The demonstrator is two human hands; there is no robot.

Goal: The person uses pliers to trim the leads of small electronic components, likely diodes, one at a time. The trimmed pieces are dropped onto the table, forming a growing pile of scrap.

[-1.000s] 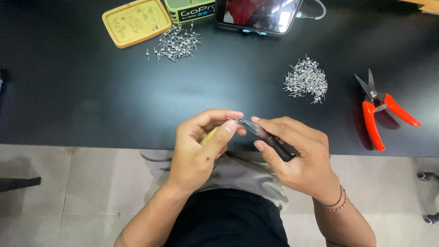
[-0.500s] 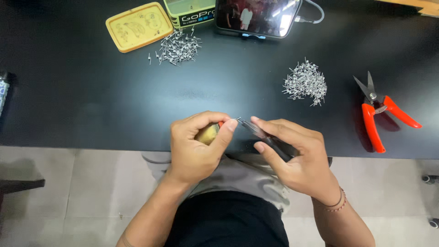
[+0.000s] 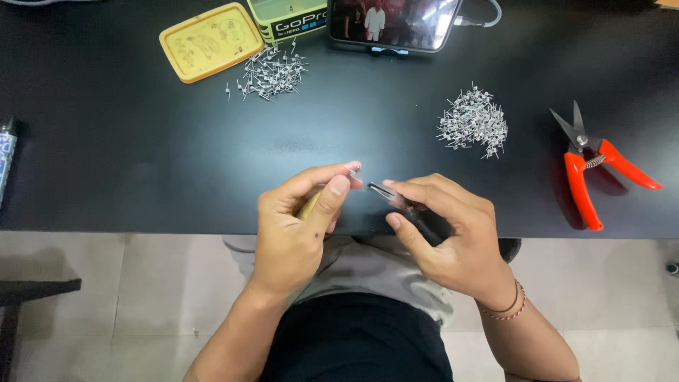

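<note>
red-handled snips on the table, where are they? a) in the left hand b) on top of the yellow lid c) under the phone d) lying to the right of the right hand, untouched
d: the red-handled snips lie on the black table out to the right of the right hand, with bare table between them, and no hand touches them.

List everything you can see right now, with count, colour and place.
table: one, black, across the top
yellow lid: one, far left
green box: one, beside the lid
phone: one, dark, far centre
left pile of metal bits: one, silver, near the lid
right pile of metal bits: one, silver, right of centre
cutters: one, orange handles, far right
tweezers: one, dark, in right hand
left hand: pinching a small metal piece
right hand: holding tweezers
</note>
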